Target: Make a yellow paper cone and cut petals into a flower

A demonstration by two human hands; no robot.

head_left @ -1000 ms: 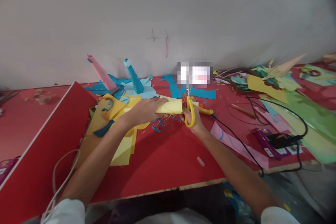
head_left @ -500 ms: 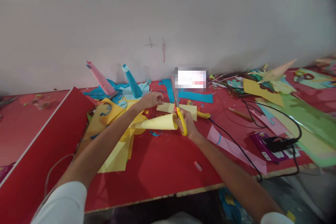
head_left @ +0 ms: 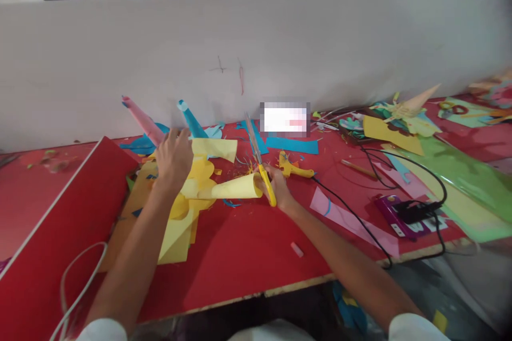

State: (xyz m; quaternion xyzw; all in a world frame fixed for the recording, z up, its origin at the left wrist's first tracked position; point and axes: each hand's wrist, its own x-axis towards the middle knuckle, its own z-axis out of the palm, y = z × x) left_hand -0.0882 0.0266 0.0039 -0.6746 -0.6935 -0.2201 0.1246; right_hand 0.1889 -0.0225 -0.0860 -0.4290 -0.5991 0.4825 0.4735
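My left hand (head_left: 176, 157) is closed on one end of a pale yellow paper strip (head_left: 216, 149), over the yellow paper pieces at the left. Its fingertips are partly hidden. My right hand (head_left: 277, 187) grips yellow-handled scissors (head_left: 267, 184), their blades pointing up and away. The same hand is at the wide end of a rolled pale yellow paper cone (head_left: 236, 187), which lies on its side. Beyond my left hand stand a blue paper cone (head_left: 194, 121) and a leaning pink paper cone (head_left: 142, 120). A yellow glue gun (head_left: 296, 168) rests just past my right hand.
A black cord runs from the glue gun to a purple power box (head_left: 400, 218). Blue paper (head_left: 292, 145) and a pink paper strip (head_left: 356, 221) lie on the red table (head_left: 248, 256). A red divider (head_left: 80, 213) borders the left; a white partition (head_left: 320, 48) stands behind.
My left hand has taken the pale yellow strip and carried it left, uncovering the glue gun. My right hand still has the scissors at the cone's wide end.
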